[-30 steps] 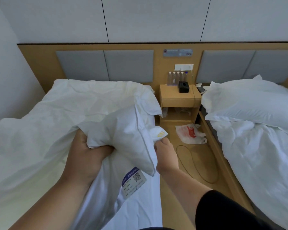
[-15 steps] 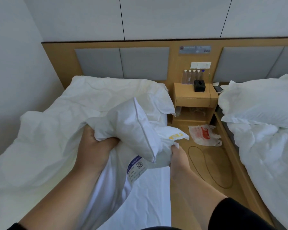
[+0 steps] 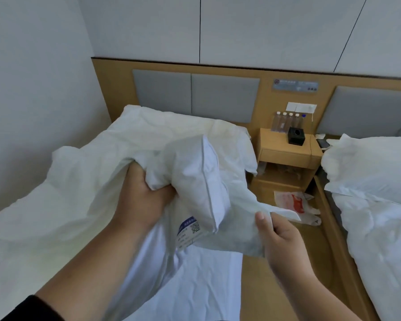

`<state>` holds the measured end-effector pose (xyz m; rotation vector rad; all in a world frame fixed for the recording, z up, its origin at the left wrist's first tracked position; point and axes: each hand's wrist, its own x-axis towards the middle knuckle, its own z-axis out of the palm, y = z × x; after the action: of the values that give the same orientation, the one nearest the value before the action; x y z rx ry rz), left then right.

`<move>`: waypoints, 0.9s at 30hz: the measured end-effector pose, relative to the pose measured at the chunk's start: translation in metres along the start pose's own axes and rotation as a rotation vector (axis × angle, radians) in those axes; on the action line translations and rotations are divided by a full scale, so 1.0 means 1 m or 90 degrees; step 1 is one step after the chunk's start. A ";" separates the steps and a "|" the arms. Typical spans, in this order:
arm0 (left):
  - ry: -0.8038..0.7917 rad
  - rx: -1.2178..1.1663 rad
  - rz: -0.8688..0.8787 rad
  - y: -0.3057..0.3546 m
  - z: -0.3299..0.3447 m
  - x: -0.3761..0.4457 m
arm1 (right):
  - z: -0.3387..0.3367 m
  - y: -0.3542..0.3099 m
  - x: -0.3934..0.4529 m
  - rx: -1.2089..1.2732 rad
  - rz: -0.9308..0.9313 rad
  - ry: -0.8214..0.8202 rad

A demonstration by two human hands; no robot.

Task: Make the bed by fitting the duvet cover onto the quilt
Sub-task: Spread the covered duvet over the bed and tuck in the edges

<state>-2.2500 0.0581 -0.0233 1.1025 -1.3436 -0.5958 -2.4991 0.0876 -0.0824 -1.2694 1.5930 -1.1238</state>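
Observation:
A white quilt corner [image 3: 195,177] with a seam and a blue-and-white label [image 3: 190,232] sticks up over the left bed. My left hand [image 3: 141,198] grips the bunched fabric at the base of that corner. My right hand [image 3: 280,237] pinches an edge of the thin white duvet cover [image 3: 236,230], which is stretched out to the right of the quilt corner. More crumpled white bedding [image 3: 79,200] lies across the left bed up to the headboard.
A wooden nightstand [image 3: 287,154] stands between the beds with a black box [image 3: 296,135] and several water bottles [image 3: 287,121]. A red-and-white plastic bag [image 3: 294,202] lies on the wooden floor. The right bed [image 3: 375,205] holds rumpled white bedding. A wall runs along the left.
My right hand has pulled the cover edge out to the right, away from the quilt corner. My view has swung left and closer. My left hand keeps its grip.

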 end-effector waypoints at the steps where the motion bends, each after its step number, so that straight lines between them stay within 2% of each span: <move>1: -0.022 -0.008 -0.006 -0.004 0.002 -0.004 | 0.000 0.001 0.001 -0.036 -0.014 0.027; 4: -0.101 -0.001 -0.017 -0.012 0.011 -0.020 | 0.001 0.009 0.005 -0.089 -0.021 0.043; 6: -0.142 0.012 -0.048 -0.018 0.019 -0.030 | 0.001 0.014 0.011 0.018 0.009 0.009; 8: -0.165 0.030 -0.089 -0.027 0.026 -0.040 | -0.001 0.016 0.013 0.178 0.099 -0.044; 9: -0.177 0.055 -0.110 -0.033 0.029 -0.044 | -0.003 0.015 0.010 0.229 0.144 -0.071; 12: -0.214 0.266 -0.177 -0.051 0.035 -0.051 | -0.003 0.008 -0.007 0.280 0.198 -0.142; 14: -0.292 0.332 -0.103 -0.055 0.043 -0.055 | 0.001 0.003 -0.018 0.316 0.187 -0.160; 17: -0.484 0.478 -0.009 -0.059 0.065 -0.064 | 0.002 -0.001 -0.019 0.359 0.141 -0.102; 19: -0.568 0.579 0.007 -0.066 0.080 -0.072 | 0.001 -0.004 -0.014 0.299 0.105 -0.061; 24: -0.692 0.643 0.040 -0.074 0.094 -0.101 | 0.000 0.003 0.003 0.037 0.069 -0.024; 27: -0.714 0.559 -0.009 -0.089 0.084 -0.120 | -0.001 0.011 0.007 -0.072 0.036 -0.045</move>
<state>-2.3318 0.1021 -0.1677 1.5301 -2.7387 -0.6738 -2.5046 0.0819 -0.0933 -1.3141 1.6491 -0.9541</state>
